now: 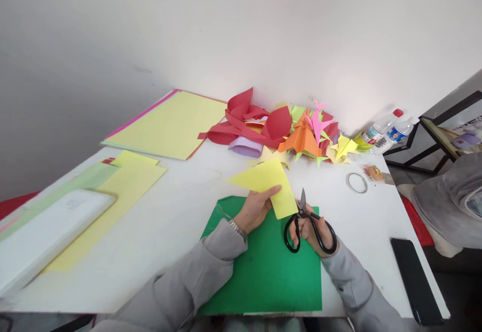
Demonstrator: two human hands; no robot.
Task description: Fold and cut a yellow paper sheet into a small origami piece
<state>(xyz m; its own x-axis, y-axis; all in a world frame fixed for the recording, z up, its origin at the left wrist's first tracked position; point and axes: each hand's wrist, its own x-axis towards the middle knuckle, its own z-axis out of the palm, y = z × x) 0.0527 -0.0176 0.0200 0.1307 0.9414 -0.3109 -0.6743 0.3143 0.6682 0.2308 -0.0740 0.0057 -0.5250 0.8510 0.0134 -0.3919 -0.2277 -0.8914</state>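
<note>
My left hand (254, 211) is closed on a piece of yellow paper (268, 179), with the thumb lying on top of it. The paper tapers to a point on its left side. In my right hand (312, 231) is a pair of black-handled scissors (302, 210), my fingers through the loops. The blades point up and away, beside the paper's lower right corner; whether they touch it I cannot tell. Below both hands a green sheet (274, 271) lies flat on the white table (158, 231).
Folded paper shapes, red strips (244, 121) and an orange piece (302, 138) among them, are heaped against the wall. Large yellow sheets (169, 121) lie back left, a white box (56, 231) at left. Bottles (380, 128), a tape roll (357, 183) and a phone (416, 282) are at right.
</note>
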